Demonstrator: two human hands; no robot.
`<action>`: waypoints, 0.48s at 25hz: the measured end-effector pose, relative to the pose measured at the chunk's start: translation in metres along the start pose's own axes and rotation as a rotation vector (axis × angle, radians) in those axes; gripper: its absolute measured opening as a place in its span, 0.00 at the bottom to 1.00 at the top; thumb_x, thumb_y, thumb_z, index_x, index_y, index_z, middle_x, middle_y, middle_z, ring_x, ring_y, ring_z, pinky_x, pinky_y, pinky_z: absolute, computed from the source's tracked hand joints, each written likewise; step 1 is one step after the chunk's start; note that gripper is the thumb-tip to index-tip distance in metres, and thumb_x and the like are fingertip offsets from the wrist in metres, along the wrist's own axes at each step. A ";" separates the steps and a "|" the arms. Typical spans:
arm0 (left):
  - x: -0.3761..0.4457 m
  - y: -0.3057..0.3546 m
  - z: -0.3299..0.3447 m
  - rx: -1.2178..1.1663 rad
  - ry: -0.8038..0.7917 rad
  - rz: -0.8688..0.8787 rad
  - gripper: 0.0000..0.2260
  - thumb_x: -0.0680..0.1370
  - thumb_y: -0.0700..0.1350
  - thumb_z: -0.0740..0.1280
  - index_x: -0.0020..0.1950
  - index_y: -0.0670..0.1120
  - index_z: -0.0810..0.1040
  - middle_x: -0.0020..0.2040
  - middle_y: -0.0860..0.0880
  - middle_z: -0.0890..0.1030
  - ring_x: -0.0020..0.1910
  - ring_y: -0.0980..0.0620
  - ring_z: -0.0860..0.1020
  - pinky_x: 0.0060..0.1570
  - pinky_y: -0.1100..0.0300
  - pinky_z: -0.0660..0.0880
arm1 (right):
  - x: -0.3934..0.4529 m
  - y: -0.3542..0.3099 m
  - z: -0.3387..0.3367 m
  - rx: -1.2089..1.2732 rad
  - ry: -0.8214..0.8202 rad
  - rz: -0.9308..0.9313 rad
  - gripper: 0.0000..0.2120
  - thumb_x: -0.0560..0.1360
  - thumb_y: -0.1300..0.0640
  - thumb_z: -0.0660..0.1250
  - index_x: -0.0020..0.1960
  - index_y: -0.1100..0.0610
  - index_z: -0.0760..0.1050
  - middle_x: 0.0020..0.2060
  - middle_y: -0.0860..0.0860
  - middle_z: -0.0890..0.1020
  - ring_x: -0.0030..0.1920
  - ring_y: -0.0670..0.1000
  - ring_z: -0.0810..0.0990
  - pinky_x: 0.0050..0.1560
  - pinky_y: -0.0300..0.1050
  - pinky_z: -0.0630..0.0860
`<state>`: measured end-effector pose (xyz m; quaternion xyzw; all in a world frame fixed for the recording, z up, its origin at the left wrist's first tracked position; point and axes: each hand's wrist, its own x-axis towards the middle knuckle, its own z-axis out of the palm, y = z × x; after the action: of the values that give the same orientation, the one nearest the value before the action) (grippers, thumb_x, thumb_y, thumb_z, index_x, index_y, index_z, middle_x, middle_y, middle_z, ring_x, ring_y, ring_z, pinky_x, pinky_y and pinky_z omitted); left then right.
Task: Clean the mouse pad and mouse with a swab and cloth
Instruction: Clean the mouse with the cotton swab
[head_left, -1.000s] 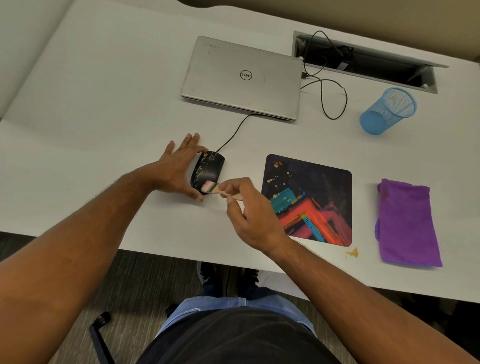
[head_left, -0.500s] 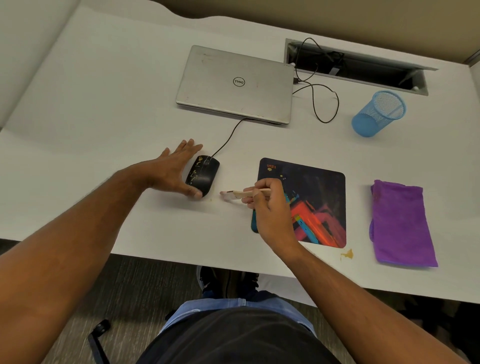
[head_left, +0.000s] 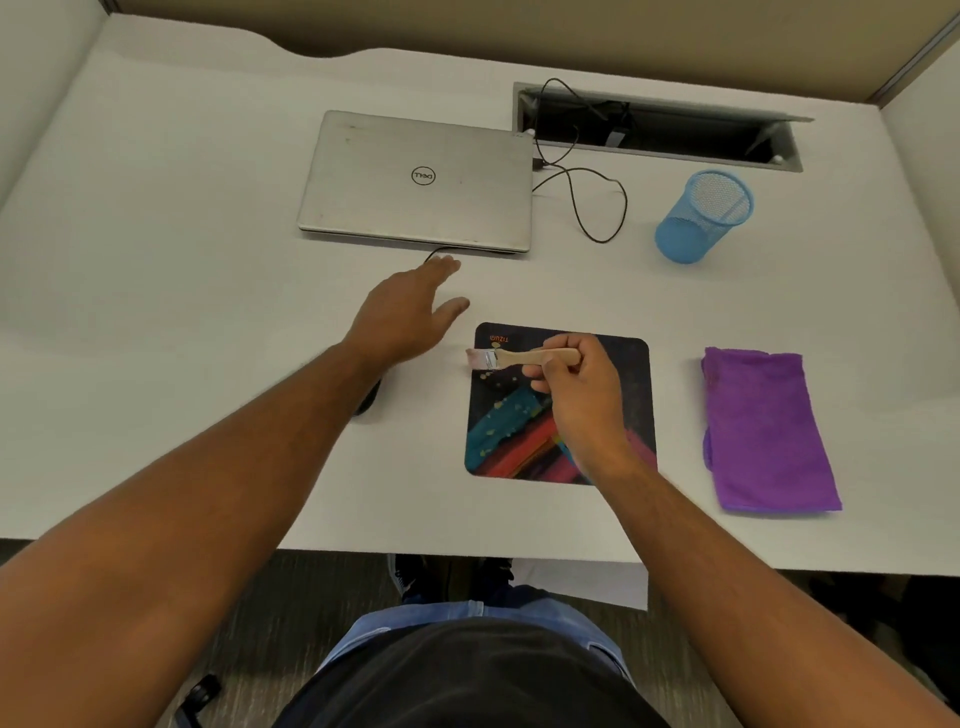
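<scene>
From overhead, the right hand (head_left: 576, 395) pinches a small wooden-handled brush (head_left: 524, 358), its long axis running left-right, bristles at the top-left corner of the dark, colourful mouse pad (head_left: 613, 364) directly beneath. The left hand (head_left: 402, 317), fingers relaxed, hovers over the white counter (head_left: 156, 260); the black mouse (head_left: 370, 399) hides under its wrist. The blue mesh cup (head_left: 701, 218) looks empty.

Counts: 1 table (head_left: 156, 260). 1 laptop (head_left: 418, 179), lid closed. 1 mouse pad (head_left: 519, 441). 1 mouse (head_left: 370, 399), mostly hidden under the left forearm. 1 brush (head_left: 524, 358). 1 purple cloth (head_left: 763, 431). 1 blue mesh cup (head_left: 704, 215). 1 cable slot (head_left: 660, 130). 2 hands: left hand (head_left: 402, 317), right hand (head_left: 576, 387).
</scene>
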<state>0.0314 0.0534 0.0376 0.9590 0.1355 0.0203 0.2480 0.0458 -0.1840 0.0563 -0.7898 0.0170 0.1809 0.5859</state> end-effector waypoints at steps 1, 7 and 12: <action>0.007 0.009 0.004 -0.005 -0.004 0.010 0.26 0.80 0.60 0.64 0.76 0.53 0.67 0.73 0.51 0.72 0.69 0.48 0.73 0.66 0.51 0.69 | 0.007 -0.002 -0.009 0.003 0.033 -0.005 0.05 0.83 0.57 0.63 0.54 0.49 0.76 0.47 0.45 0.86 0.47 0.43 0.86 0.48 0.37 0.83; 0.055 0.067 0.023 -0.115 -0.021 0.050 0.24 0.79 0.58 0.66 0.73 0.51 0.71 0.68 0.51 0.77 0.66 0.50 0.75 0.66 0.53 0.71 | 0.059 -0.022 -0.079 0.051 0.298 -0.089 0.06 0.82 0.62 0.61 0.52 0.52 0.75 0.48 0.49 0.83 0.46 0.48 0.87 0.44 0.36 0.82; 0.098 0.128 0.033 -0.178 -0.011 0.129 0.24 0.78 0.56 0.69 0.71 0.49 0.73 0.66 0.52 0.78 0.65 0.52 0.75 0.65 0.52 0.72 | 0.103 -0.052 -0.140 0.017 0.516 -0.263 0.08 0.79 0.63 0.61 0.48 0.50 0.73 0.48 0.52 0.82 0.46 0.51 0.86 0.50 0.47 0.84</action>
<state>0.1614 -0.0433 0.0671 0.9401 0.0697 0.0429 0.3310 0.1918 -0.2795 0.1073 -0.8002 0.0646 -0.1036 0.5872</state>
